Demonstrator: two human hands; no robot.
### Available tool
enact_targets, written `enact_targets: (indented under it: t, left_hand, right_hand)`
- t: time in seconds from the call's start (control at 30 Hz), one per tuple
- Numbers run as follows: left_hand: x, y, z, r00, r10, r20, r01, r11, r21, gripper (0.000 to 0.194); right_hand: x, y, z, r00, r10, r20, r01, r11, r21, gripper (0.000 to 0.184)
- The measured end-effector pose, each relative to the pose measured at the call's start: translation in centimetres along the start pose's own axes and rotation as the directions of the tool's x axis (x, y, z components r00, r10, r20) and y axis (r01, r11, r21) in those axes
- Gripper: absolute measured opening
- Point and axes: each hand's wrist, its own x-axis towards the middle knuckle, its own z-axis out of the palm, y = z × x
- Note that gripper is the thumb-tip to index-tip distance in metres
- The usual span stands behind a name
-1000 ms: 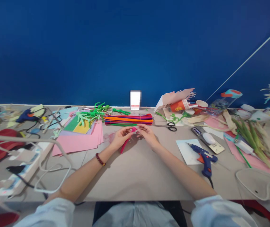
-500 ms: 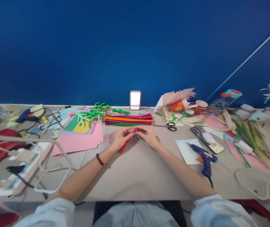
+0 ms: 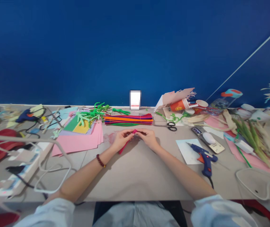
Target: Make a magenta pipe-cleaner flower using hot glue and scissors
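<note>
Head view on my remote feed: left hand point(image 3: 122, 139) and right hand point(image 3: 148, 137) both pinching the magenta strip point(image 3: 123, 148) between them, just this side of the multicoloured bundle point(image 3: 128, 119). Reckon it's mid-shaping; next move probably wants one steady pinch while the other twists.

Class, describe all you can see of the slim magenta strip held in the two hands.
The slim magenta strip looks soft and flexible, perhaps a pipe cleaner. The bare left hand and bare right hand pinch it at their fingertips, where a short piece shows. A straight tail slants out below the left hand, over the pale grey table; whether it touches is unclear.
</note>
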Motion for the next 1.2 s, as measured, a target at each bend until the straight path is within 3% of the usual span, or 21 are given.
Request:
enact_targets:
  t: [0.23,0.4,0.67,0.77,0.93,1.2]
  left_hand:
    - [-0.1,0.2,0.1,1.000,-0.011,0.023,0.012,0.999,-0.049,0.035]
    - [0.0,0.3,0.2,0.999,-0.026,0.027,0.028,0.997,-0.066,0.035]
    - [0.1,1.3,-0.2,0.981,-0.186,0.057,0.194,0.960,-0.203,0.039]
    - [0.1,1.7,-0.3,0.964,-0.252,0.086,0.261,0.957,-0.122,0.033]
    - [0.3,1.7,-0.3,0.954,-0.252,0.160,0.250,0.968,0.033,0.034]
    - [0.6,0.6,-0.6,0.958,-0.250,0.138,0.225,0.958,0.177,0.037]
  right_hand:
    - [-0.2,0.1,0.2,1.000,-0.007,-0.012,0.007,1.000,0.008,0.018]
    - [-0.1,-0.1,0.2,0.998,-0.016,0.053,0.016,1.000,0.008,0.025]
    - [0.7,0.3,-0.5,0.986,-0.106,0.129,0.115,0.992,-0.060,0.022]
    - [0.7,0.4,-0.6,0.980,-0.124,0.156,0.136,0.988,-0.067,0.019]
    - [0.4,0.3,-0.4,0.960,-0.201,0.195,0.231,0.962,-0.146,0.017]
    - [0.3,0.0,-0.3,0.913,-0.332,0.239,0.388,0.888,-0.248,0.021]
